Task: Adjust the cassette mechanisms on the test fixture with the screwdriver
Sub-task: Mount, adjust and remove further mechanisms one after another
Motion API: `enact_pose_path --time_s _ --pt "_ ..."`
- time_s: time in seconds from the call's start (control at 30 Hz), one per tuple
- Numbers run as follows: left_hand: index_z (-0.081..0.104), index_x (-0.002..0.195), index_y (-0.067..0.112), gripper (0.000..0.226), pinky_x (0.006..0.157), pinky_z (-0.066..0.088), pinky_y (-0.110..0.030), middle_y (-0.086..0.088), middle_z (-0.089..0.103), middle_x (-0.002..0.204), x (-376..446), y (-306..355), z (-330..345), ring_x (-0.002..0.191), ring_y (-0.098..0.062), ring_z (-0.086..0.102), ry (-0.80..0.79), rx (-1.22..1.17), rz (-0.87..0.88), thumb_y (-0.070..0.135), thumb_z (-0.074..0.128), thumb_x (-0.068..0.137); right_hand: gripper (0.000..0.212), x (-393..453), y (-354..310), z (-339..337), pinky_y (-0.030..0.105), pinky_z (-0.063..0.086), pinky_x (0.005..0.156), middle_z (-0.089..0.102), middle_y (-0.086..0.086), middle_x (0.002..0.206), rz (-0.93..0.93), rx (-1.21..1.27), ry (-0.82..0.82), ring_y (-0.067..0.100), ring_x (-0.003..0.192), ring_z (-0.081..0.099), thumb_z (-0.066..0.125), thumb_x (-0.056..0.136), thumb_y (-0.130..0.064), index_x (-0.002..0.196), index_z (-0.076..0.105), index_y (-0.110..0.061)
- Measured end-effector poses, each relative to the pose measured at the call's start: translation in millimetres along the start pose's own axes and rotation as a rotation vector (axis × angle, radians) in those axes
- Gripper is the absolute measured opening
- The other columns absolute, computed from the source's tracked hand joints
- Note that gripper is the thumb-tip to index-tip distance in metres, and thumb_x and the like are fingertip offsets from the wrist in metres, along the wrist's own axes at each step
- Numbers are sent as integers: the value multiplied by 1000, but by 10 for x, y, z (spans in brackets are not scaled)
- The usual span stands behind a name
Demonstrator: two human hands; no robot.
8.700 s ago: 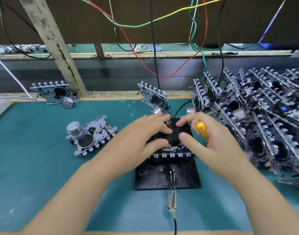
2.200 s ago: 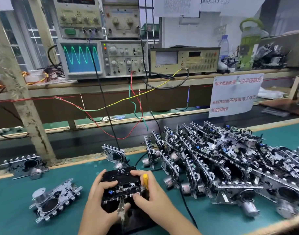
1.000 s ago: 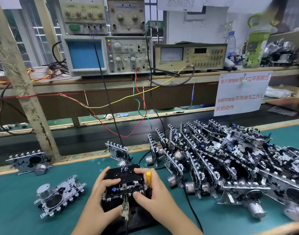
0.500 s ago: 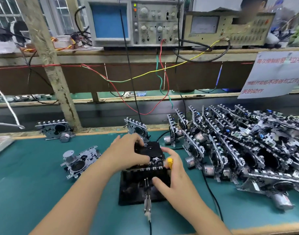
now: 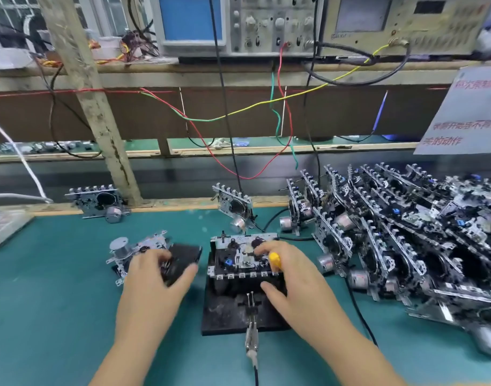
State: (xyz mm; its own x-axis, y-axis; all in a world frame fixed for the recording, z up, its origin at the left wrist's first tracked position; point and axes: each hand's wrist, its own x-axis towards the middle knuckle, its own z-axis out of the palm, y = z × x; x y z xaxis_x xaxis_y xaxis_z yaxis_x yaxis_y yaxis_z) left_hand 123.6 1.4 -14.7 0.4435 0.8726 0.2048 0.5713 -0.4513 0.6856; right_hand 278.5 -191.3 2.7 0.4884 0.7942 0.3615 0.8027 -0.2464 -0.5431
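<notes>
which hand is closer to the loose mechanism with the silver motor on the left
Left. The left hand holds a black cassette right over that mechanism; the right hand is at the fixture.

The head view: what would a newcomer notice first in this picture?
Probably the two hands at the centre: the right hand holds a yellow-handled screwdriver over the cassette mechanism on the black test fixture, and the left hand grips a black cassette beside it. Next, the big heap of mechanisms on the right.

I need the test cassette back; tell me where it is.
Head view, left of centre: the black cassette is in the left hand, between the loose mechanism and the fixture.
</notes>
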Motion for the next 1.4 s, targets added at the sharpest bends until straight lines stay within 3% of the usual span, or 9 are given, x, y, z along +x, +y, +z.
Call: enact_pose_path --time_s 0.2,0.4,0.67,0.83,1.03,1.13,1.27,1.33,1.4 --pt "69 98 31 9 114 25 -48 3 58 130 -267 9 88 130 -28 44 -16 214 129 36 69 92 25 164 -73 -40 34 42 88 54 -7 106 -44 -73 1 13 99 45 70 91 -10 111 56 -17" --pt "63 101 40 8 79 39 -4 33 68 99 -458 725 -7 98 17 58 -118 -578 24 35 63 96 25 282 -246 -353 31 42 83 55 -12 97 -26 161 90 10 91 47 71 91 -14 98 50 -24" --pt "66 123 33 49 100 52 -39 10 72 116 -469 1877 192 112 -9 67 -550 -900 101 39 67 75 38 -78 -160 -1197 31 51 65 67 -9 85 225 350 390 8 65 57 84 75 -37 82 49 -26" --pt "69 119 42 44 96 53 -28 24 71 113 -747 2639 570 103 7 67 -799 -981 171 36 68 75 39 -412 131 -1840 22 49 58 70 -11 86 365 285 572 4 57 53 79 66 -42 78 43 -32" --pt "38 154 33 105 95 49 -17 28 58 133 -1197 3444 766 120 12 56 -983 -1075 290 45 76 57 39 -719 320 -2385 4 41 56 66 -26 80 411 56 800 -4 61 61 69 60 -57 81 50 -30" --pt "36 155 12 144 100 45 -20 -3 50 152 -1092 3980 819 133 -12 52 -955 -1080 343 53 84 26 32 -683 402 -2642 8 44 57 68 -20 82 327 -20 897 -3 64 64 75 71 -51 82 48 -36" --pt "59 119 30 34 83 55 -19 25 74 102 -866 4230 1017 91 10 67 -1053 -1110 418 56 47 100 37 -348 783 -2990 35 51 74 68 -3 91 260 -209 875 18 77 63 81 82 -31 97 48 -23" --pt "58 119 31 43 82 54 -23 22 74 101 -704 4309 1134 81 8 67 -1035 -1086 308 60 30 104 36 -128 1061 -3130 35 45 73 66 3 93 310 -279 777 24 80 60 81 83 -25 99 50 -17" --pt "45 149 19 71 109 43 -38 1 55 148 -477 4482 1306 122 -12 60 -1099 -1034 183 68 26 101 34 41 1345 -3213 37 41 73 65 8 94 374 -315 679 29 85 60 81 85 -21 98 50 -11"
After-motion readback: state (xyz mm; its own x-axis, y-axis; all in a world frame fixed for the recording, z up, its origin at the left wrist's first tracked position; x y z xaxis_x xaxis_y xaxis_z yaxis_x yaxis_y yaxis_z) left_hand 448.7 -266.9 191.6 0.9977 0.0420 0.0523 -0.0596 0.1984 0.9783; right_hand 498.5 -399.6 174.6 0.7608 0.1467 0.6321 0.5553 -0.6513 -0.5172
